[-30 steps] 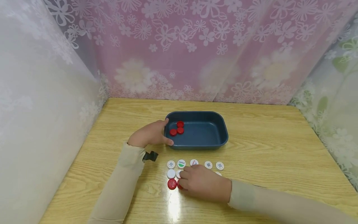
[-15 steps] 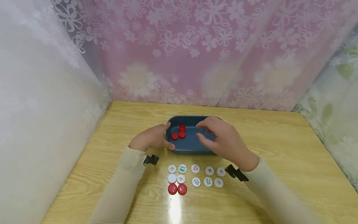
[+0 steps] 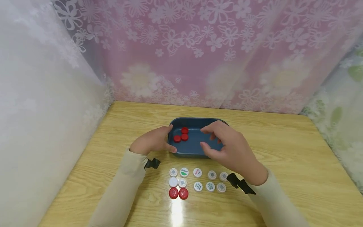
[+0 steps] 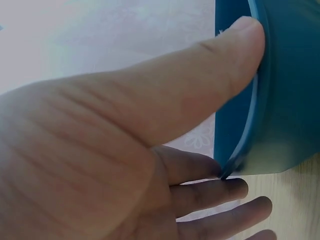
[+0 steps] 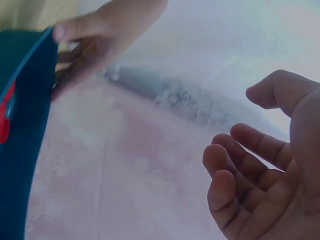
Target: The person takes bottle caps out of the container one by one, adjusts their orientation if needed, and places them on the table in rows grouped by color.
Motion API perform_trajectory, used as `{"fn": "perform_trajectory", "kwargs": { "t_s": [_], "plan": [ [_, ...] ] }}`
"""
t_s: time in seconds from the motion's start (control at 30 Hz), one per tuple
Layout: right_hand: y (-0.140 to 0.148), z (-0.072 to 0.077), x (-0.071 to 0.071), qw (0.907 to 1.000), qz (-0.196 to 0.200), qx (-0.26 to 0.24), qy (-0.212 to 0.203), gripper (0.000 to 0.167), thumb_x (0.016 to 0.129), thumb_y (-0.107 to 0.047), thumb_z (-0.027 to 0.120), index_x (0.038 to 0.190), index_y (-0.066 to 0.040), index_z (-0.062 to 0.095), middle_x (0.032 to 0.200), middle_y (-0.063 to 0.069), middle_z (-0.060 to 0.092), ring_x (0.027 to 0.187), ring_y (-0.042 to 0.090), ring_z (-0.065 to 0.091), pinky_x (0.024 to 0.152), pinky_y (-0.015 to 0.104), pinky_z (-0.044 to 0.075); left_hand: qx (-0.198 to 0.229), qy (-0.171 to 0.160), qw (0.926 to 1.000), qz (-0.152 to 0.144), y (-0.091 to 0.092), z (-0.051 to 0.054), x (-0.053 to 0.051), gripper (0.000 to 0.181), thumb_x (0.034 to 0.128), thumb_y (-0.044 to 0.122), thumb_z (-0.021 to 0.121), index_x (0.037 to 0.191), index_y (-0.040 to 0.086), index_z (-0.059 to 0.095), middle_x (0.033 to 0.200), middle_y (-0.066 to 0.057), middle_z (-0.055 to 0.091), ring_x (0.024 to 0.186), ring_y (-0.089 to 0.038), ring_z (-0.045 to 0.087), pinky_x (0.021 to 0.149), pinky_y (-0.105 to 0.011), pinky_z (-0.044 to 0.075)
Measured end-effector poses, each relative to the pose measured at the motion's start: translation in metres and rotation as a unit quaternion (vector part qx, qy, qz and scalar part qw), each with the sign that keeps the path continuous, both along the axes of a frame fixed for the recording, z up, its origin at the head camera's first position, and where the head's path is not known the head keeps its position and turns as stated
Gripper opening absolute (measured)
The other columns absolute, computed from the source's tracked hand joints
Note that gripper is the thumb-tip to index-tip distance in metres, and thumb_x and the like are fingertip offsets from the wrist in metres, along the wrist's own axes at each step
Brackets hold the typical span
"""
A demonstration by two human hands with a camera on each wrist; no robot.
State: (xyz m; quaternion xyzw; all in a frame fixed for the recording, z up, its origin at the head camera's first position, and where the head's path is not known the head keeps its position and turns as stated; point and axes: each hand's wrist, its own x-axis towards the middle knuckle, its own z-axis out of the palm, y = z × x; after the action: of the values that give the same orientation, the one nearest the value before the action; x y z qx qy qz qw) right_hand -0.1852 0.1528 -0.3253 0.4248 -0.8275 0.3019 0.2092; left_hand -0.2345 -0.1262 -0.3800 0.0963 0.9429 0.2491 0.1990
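Note:
Several bottle caps lie on the table in front of a dark blue tray (image 3: 195,146). Among them are two red caps side by side, the left one (image 3: 173,193) and the right one (image 3: 183,193), and white caps in two rows, one with a green mark (image 3: 184,172). Three red caps (image 3: 184,137) sit in the tray's left part. My left hand (image 3: 153,139) spans the tray's left end, its thumb (image 4: 245,40) and straight fingers touching the rim. Over the tray's right part hovers my right hand (image 3: 231,145), fingers loosely bent and apart from the thumb, holding nothing.
The wood-grain table (image 3: 283,151) extends on both sides of the tray. A pink floral curtain (image 3: 175,63) hangs behind it, and pale curtains stand at the left (image 3: 56,94) and right. Black straps (image 3: 153,163) are on both wrists.
My right hand has left the caps on the table, where it covered several of them, and moved up over the tray. The left hand stays at the tray's end. The tray's red caps look unchanged.

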Motion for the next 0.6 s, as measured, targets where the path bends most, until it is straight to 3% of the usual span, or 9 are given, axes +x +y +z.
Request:
{"fn": "perform_trajectory", "kwargs": {
  "t_s": [0.2, 0.6],
  "plan": [
    [-0.006, 0.0, 0.008, 0.9996, 0.021, -0.008, 0.019, 0.028, 0.092, -0.025, 0.075, 0.116, -0.012, 0.07, 0.109, -0.003, 0.067, 0.083, 0.007, 0.061, 0.063, 0.028, 0.054, -0.035, 0.023, 0.9991, 0.001, 0.002, 0.007, 0.003, 0.106, 0.0853, 0.048, 0.084, 0.165, 0.01, 0.026, 0.172, -0.014, 0.016, 0.156, -0.037, 0.023, 0.12, -0.055, 0.032],
    [-0.006, -0.004, -0.004, 0.9988, -0.017, 0.006, 0.045, 0.025, 0.09, -0.024, 0.074, 0.112, -0.012, 0.071, 0.107, -0.002, 0.068, 0.08, 0.009, 0.061, 0.059, 0.028, 0.053, -0.043, 0.025, 0.9987, 0.002, 0.008, 0.009, -0.004, 0.115, 0.0836, 0.055, 0.083, 0.168, 0.022, 0.013, 0.174, -0.009, 0.006, 0.158, -0.037, 0.017, 0.12, -0.056, 0.032]
  ]
}}
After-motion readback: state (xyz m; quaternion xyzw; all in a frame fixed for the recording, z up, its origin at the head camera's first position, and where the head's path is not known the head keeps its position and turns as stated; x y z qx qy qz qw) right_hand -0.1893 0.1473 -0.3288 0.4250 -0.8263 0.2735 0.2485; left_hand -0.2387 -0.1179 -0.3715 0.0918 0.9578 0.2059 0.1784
